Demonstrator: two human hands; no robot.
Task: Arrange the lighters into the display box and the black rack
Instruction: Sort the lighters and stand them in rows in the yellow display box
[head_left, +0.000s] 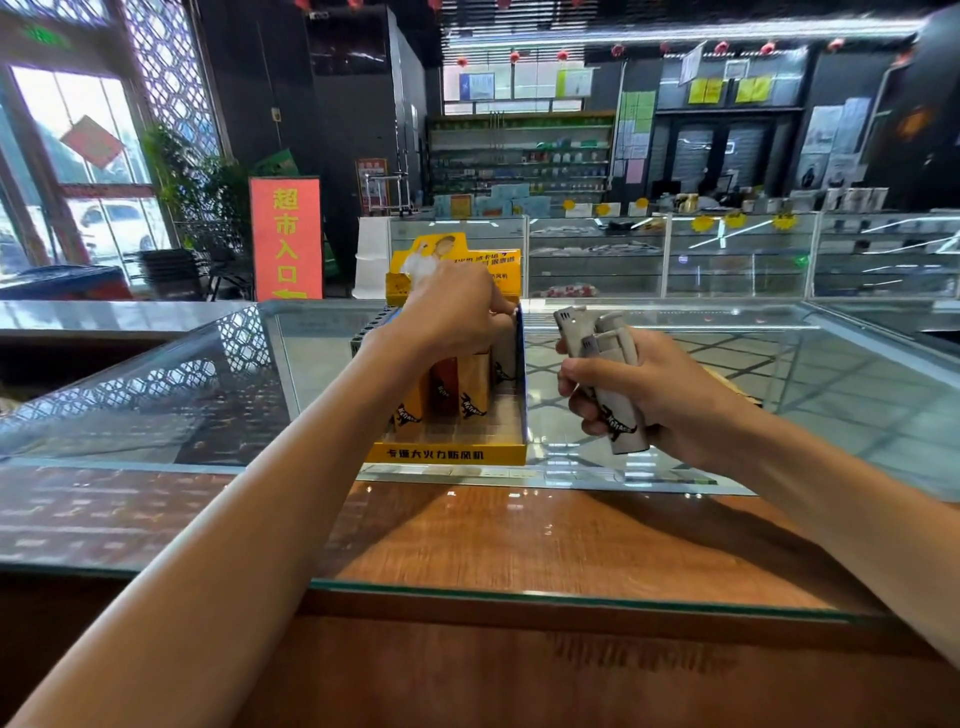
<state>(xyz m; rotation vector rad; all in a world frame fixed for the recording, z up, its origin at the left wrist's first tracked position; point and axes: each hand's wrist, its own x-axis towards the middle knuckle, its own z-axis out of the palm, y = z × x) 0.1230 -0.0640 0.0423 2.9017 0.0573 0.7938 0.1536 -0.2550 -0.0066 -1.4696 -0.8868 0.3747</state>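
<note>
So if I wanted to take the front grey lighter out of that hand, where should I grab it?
Probably by its metal top, from above. The front grey lighter stands nearly upright in the right hand, whose fingers wrap its lower body. Only the head end sticks out free above the fist, so pinch it there across its flat sides and lift straight up.

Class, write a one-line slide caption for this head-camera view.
Left hand slots a lighter into the yellow display box; right hand holds grey lighters.
</note>
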